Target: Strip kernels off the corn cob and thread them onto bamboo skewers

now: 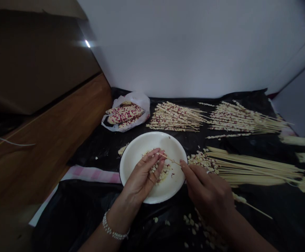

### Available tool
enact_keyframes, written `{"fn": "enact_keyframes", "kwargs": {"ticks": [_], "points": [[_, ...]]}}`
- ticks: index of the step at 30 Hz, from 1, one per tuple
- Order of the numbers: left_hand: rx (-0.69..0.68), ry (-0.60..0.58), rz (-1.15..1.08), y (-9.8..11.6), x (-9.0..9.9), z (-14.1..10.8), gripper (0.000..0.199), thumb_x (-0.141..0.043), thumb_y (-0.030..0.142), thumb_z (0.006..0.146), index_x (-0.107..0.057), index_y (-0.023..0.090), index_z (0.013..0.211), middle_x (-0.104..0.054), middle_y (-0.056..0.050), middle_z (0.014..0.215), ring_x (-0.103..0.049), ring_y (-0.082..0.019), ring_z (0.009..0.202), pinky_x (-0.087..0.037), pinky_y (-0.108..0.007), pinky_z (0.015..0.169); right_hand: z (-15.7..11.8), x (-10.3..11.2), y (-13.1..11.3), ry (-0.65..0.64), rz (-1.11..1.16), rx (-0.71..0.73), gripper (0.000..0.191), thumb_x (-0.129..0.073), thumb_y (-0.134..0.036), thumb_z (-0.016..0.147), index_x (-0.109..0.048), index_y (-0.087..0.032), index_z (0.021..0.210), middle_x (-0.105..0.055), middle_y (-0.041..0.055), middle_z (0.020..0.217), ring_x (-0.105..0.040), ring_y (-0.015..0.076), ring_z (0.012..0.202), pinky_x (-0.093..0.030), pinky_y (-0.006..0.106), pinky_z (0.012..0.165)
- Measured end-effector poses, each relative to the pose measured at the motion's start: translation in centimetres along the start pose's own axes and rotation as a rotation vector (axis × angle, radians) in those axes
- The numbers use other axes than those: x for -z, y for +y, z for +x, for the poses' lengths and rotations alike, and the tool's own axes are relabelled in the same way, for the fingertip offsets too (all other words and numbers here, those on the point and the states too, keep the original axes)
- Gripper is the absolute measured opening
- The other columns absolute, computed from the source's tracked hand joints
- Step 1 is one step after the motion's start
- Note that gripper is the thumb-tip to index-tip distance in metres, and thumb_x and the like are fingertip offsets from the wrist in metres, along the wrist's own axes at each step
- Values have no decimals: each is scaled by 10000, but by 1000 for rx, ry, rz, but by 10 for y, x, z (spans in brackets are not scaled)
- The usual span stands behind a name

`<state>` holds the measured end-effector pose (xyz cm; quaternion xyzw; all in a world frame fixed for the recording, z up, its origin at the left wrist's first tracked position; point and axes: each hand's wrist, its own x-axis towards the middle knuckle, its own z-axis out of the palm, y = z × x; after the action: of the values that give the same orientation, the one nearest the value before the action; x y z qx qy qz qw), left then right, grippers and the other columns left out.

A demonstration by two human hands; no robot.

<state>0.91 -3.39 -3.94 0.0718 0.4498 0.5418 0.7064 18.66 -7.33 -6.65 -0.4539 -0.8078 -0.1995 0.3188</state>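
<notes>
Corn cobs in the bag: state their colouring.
The corn cobs show cream mixed with pinkish red; see the head view.

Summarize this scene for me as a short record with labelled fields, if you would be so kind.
Left hand: left hand cupped over the bowl, fingertips at the tip of a thin skewer
Right hand: right hand gripping the skewer farther along
Bowl: white bowl, with loose corn kernels inside
Back left: plastic bag holding corn ears
Back right: two piles of threaded skewers
Right of bowl: bare sticks and more kernels
Surface: black sheeting
</notes>
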Motion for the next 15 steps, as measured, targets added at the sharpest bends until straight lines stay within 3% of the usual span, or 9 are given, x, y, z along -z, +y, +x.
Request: {"fn": "enact_keyframes", "kwargs": {"ticks": [8, 15], "points": [[-25, -11, 23, -1, 4, 3, 128, -674, 30, 791, -731, 93, 887, -744, -90, 870, -715, -118, 729, -601, -160, 668, 1, 2, 0, -48, -27, 16, 331, -500, -44, 896, -632, -92, 1195, -709, 65, 911, -514, 155, 628, -339, 311, 600], [-28, -5, -4, -1, 3, 4, 174, -587, 37, 861, -740, 87, 928, -731, -81, 862, -704, -103, 755, -597, -180, 753, 3, 2, 0, -67, -38, 3, 327, -476, -34, 894, -654, -88, 1163, -704, 62, 882, -508, 151, 612, -322, 313, 590]]}}
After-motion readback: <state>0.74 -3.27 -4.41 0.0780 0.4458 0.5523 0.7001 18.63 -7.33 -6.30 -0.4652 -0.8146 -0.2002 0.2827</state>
